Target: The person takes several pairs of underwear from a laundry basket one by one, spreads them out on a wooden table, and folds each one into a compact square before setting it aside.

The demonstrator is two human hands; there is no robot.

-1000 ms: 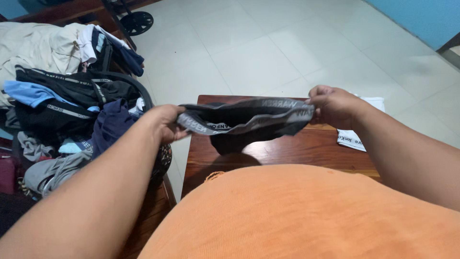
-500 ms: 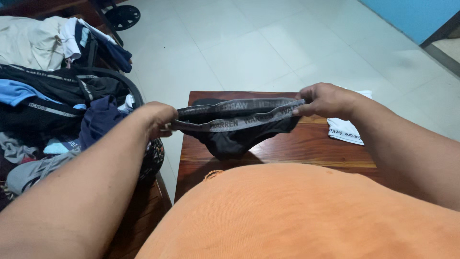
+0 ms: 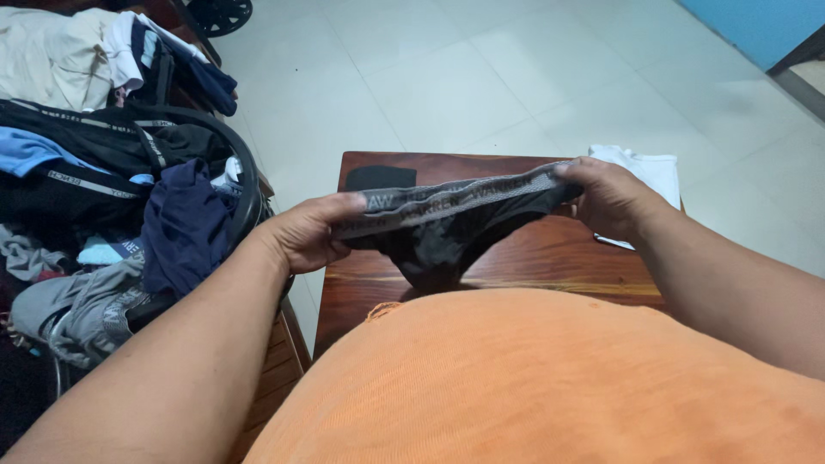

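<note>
A pair of dark grey underwear (image 3: 443, 232) with a lighter grey waistband hangs stretched between both hands above a small brown wooden table (image 3: 550, 258). My left hand (image 3: 309, 230) pinches the left end of the waistband. My right hand (image 3: 612, 199) grips the right end. The waistband is pulled nearly flat and closed, and the fabric droops down to the tabletop. A folded dark garment (image 3: 380, 177) lies on the table's far left corner. A folded white garment (image 3: 649, 176) lies on the far right, partly hidden behind my right hand.
A round black basket (image 3: 245, 185) piled with mixed clothes (image 3: 94, 163) stands at the left on a wooden surface. Pale floor tiles (image 3: 447, 77) stretch beyond the table. A blue wall (image 3: 760, 21) is at top right. My orange shirt (image 3: 550, 387) fills the foreground.
The two waistband layers, held apart a second ago, are now pulled together into one flat band. Both hands have shifted slightly, and the view has tilted a little.
</note>
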